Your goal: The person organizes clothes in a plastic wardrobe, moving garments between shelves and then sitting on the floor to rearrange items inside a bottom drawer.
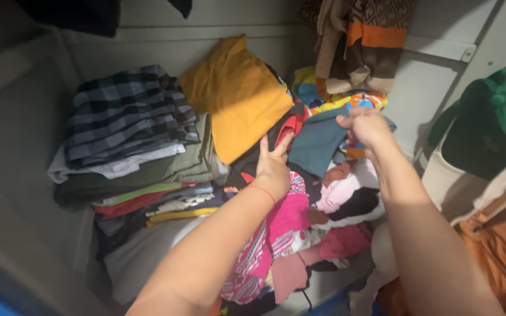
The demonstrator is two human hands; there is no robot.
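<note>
The right hand [365, 126] pinches the upper edge of a teal cotton garment [318, 143] lying just right of the mustard-yellow folded shirt [238, 96], while the left hand [273, 167], fingers spread and empty, rests just below that shirt.

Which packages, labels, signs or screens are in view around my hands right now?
None show. Only clothes: a folded stack topped by a plaid shirt, a mustard garment, and a loose pile where the left hand rests; the right hand pinches a teal cloth.
</note>
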